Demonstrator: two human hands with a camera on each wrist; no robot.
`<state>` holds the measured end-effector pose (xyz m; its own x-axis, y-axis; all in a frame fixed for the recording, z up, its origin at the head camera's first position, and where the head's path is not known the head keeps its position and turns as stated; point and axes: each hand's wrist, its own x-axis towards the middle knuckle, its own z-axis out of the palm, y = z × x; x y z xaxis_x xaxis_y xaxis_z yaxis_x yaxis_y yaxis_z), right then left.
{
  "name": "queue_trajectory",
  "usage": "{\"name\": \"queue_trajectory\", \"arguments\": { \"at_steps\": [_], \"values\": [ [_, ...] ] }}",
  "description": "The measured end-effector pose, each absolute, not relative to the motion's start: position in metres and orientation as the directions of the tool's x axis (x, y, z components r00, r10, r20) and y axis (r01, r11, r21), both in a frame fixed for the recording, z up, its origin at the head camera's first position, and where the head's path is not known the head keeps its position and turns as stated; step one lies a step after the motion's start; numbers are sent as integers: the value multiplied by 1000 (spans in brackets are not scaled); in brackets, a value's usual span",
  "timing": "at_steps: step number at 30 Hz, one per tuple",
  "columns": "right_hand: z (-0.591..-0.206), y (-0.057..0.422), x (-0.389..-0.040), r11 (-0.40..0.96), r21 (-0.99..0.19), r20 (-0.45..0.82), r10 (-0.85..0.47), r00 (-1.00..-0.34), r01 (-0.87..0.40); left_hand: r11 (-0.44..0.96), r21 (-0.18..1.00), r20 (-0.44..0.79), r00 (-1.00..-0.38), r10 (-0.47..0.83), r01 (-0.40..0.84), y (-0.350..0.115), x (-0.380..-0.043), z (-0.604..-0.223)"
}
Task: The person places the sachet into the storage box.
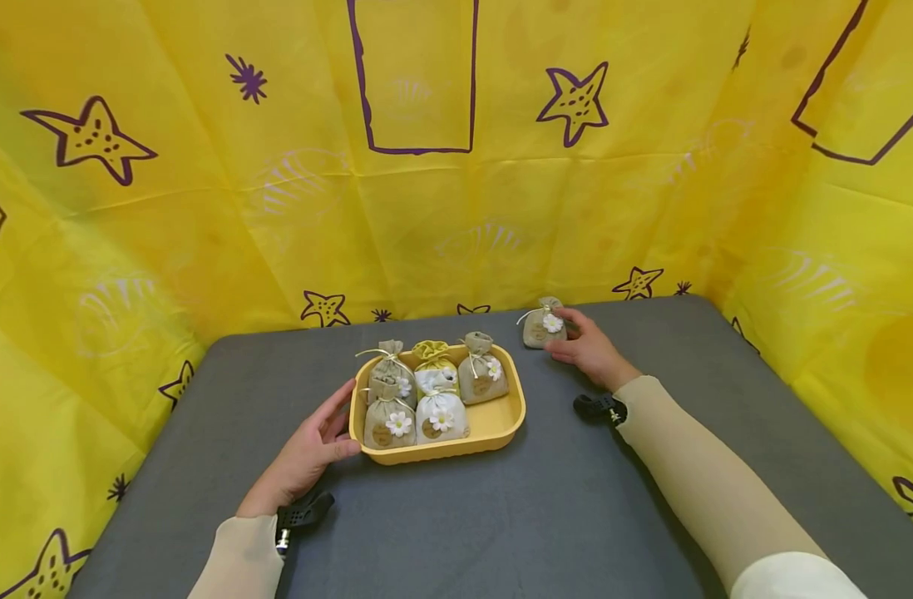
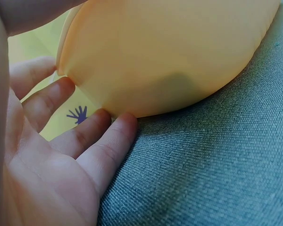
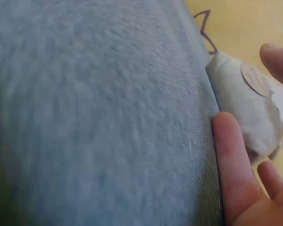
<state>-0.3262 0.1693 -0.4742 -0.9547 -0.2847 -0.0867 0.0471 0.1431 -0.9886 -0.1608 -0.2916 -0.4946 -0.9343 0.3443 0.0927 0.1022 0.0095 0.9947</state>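
Observation:
A small beige drawstring sachet (image 1: 535, 333) with a white flower stands at the table's back edge. My right hand (image 1: 593, 351) is at its right side, thumb and fingers spread about it; in the right wrist view the fingers (image 3: 231, 150) lie fairly straight beside the cloth bag (image 3: 238, 101). My left hand (image 1: 303, 457) rests against the left end of a yellow tray (image 1: 497, 420), and in the left wrist view its fingertips touch the tray's outer wall (image 2: 155, 56). Inside the tray stand several sachets: beige ones (image 1: 482, 381), a white one (image 1: 440, 412) and a yellow one (image 1: 431, 353).
The tray's front right part shows bare floor. A grey cloth-covered table (image 1: 456, 524) lies under everything. Yellow curtains (image 1: 441, 216) with purple starfish drawings enclose the back and both sides. A black wrist device (image 1: 301, 512) sits by each hand.

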Motion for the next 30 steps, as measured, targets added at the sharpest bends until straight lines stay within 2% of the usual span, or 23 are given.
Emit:
{"name": "queue_trajectory", "arguments": {
  "at_steps": [11, 20, 30],
  "values": [
    [-483, 166, -333, 308, -948, -20, -300, -954, -77, 35, 992, 99, -931, 351, 118, -292, -157, -494],
    [-483, 161, -331, 272, -961, -29, -260, -965, -45, 16, 992, 109, -928, 356, 123, -292, -160, -495],
    [-480, 161, -331, 398, -913, 4, -220, -976, -93, 5, 993, 106, -929, 355, 115, -291, -159, -493]
  ]
}}
